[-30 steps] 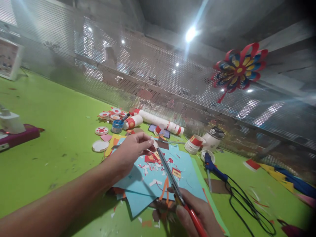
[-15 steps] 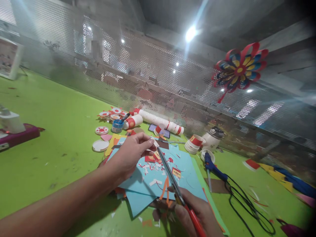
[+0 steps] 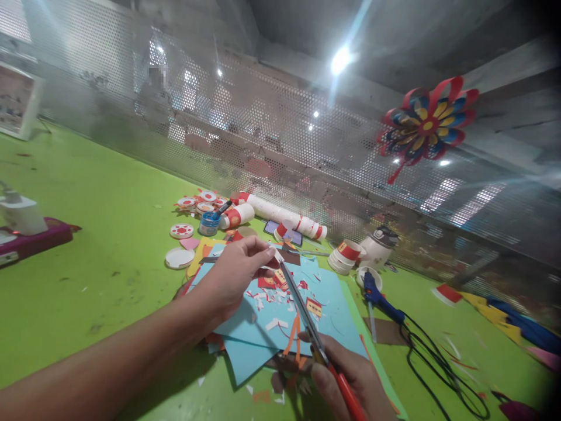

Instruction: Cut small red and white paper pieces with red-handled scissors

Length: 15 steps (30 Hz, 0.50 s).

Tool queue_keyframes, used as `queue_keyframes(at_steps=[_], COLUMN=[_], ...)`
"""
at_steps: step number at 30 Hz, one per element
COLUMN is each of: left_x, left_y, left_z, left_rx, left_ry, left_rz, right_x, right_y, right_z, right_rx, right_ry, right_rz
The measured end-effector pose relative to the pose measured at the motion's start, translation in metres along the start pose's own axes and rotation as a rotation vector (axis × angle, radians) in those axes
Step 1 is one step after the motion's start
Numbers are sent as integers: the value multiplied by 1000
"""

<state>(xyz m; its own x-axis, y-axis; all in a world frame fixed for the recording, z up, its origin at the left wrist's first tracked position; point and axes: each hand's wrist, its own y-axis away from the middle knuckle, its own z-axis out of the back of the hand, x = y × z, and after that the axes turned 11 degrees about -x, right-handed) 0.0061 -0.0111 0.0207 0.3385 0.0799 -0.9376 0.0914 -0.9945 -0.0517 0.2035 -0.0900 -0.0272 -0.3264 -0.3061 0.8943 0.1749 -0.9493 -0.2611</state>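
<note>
My left hand (image 3: 242,270) pinches a small white paper piece (image 3: 277,255) between thumb and fingertips. Red-handled scissors (image 3: 307,318) are gripped in my right hand (image 3: 346,374), their long blades pointing up and left, with the tips at the paper piece. Beneath both hands lie light blue paper sheets (image 3: 337,304), scattered with red and white scraps (image 3: 280,300) and orange strips (image 3: 294,334). The lower part of my right hand is cut off by the frame edge.
Blue glue gun (image 3: 381,301) with a black cord at right, stacked paper cups (image 3: 345,257) behind it. Blue paint jar (image 3: 209,224), white-and-red cup tube (image 3: 284,211) and phone (image 3: 291,235) lie further back. Purple power strip (image 3: 39,240) at left. A paper flower (image 3: 428,124) hangs at upper right.
The view has shifted very slightly. Both hands, the paper piece and the scissors look almost the same as before.
</note>
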Motion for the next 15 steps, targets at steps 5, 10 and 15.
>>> queue_keyframes(at_steps=[5, 10, 15], left_x=[-1, 0, 0], left_y=[0, 0, 1], left_z=[-1, -1, -2], left_rx=[-19, -29, -33], left_ry=[13, 12, 19], left_rz=[-1, -19, -2], right_x=[5, 6, 6], right_y=[-2, -2, -2], right_z=[1, 2, 3], right_rx=[4, 9, -9], right_ry=[51, 93, 53], right_rz=[35, 50, 59])
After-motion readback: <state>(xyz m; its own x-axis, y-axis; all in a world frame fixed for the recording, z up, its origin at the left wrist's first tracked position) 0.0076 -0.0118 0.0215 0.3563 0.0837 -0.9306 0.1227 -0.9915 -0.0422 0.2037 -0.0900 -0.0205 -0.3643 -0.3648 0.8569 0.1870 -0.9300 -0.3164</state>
